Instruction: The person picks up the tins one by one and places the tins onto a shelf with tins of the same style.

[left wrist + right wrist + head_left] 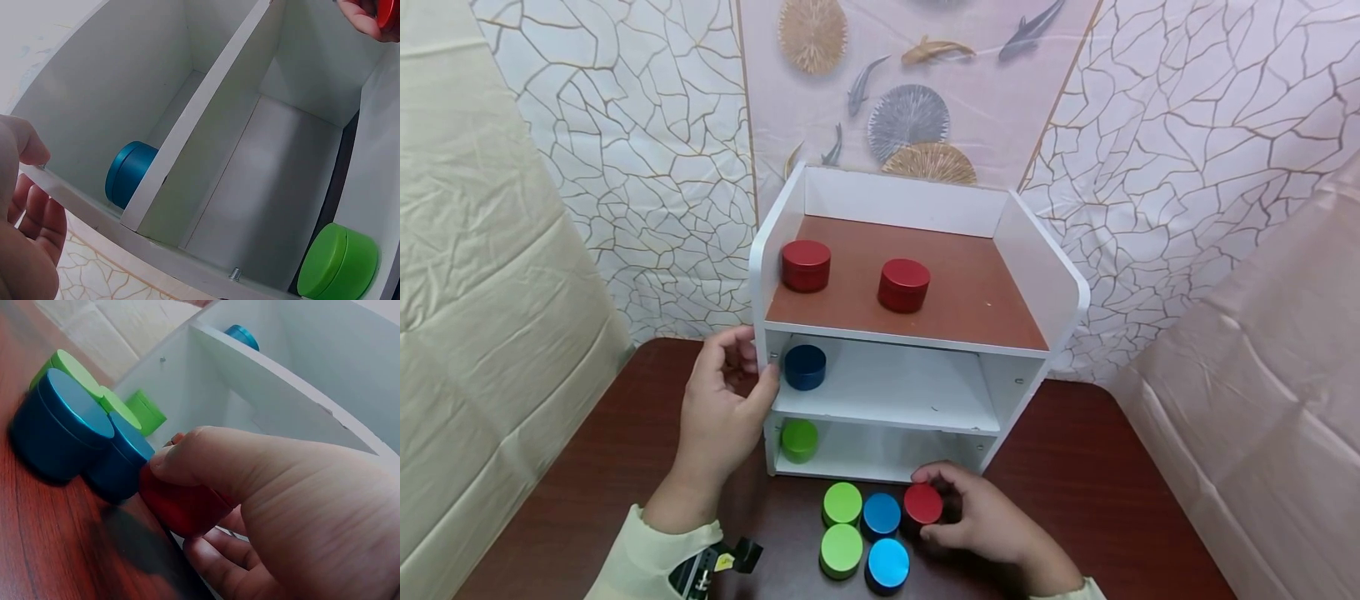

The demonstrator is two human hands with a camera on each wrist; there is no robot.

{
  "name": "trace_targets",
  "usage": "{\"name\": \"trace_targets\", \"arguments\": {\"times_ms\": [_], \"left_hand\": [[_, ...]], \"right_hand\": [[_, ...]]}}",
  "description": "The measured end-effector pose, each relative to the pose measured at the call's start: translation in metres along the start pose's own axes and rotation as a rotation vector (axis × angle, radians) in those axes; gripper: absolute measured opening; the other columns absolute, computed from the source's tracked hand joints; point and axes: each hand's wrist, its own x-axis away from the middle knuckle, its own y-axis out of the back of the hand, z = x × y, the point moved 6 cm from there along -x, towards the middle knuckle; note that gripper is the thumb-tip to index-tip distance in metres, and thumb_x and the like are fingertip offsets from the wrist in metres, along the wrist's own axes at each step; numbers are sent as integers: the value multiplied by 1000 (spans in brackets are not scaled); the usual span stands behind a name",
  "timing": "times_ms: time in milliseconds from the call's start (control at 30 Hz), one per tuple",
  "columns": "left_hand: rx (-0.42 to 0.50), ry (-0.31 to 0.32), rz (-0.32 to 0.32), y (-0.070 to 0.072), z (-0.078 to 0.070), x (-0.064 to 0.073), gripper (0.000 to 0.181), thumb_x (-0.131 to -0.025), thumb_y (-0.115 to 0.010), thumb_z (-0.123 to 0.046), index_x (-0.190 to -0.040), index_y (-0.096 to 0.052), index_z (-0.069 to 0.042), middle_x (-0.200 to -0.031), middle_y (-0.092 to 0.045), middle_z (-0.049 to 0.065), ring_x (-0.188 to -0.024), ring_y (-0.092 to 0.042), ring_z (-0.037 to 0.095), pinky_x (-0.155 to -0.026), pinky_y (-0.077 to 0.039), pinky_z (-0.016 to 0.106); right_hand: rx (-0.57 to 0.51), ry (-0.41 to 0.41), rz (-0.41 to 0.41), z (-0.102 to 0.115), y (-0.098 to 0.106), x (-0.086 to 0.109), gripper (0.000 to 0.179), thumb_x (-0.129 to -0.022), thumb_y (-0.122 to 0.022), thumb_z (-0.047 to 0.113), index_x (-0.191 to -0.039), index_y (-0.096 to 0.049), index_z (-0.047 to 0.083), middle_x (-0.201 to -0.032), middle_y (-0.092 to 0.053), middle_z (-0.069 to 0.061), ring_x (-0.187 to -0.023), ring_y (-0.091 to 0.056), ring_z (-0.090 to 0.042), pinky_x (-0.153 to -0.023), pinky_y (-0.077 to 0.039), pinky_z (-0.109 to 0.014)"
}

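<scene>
The person's right grip [973,518] pinches a red tin [922,502] round its sides, thumb opposite fingers; I can't tell whether its base touches the surface [1097,483]. Put that tin at the centre of a clock, with twelve straight away from the person. Two blue tins [881,510] stand on the surface, one just beside it at nine, the other between seven and eight. Past them stand two light-green tins [842,502], at nine and eight.

At ten o'clock the left grip [722,408] clasps the left wall of a white shelf unit [910,338], thumb at the front edge, fingers curled against the outer side. On that wrist sits a black device [747,555] with a small yellow label [724,562], too small to read from here.

The shelf unit rises at twelve, with three levels. The brown-floored top level [970,287] carries two red tins [806,267], apart, at eleven and twelve. The middle level [917,396] holds one dark blue tin [805,367] between ten and eleven, and the bottom level [887,452] one green tin [800,440] at ten. I count nine tins: three red, three blue, three green, all lidded, their insides hidden. Behind, at twelve, hangs a pink panel [992,125] printed with fish.
</scene>
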Motion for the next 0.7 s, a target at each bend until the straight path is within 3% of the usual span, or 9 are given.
{"name": "trace_targets", "arguments": {"times_ms": [700], "left_hand": [[0, 8, -1, 0, 1, 0, 49, -101, -78, -6, -146, -58, -10, -116, -59, 5, -103, -59, 18, -85, -52, 18]], "right_hand": [[39, 1, -6, 20, 12, 7, 59, -93, -94, 25, -143, -65, 20, -137, -69, -4, -123, -66, -27, -96, -62, -25]]}}
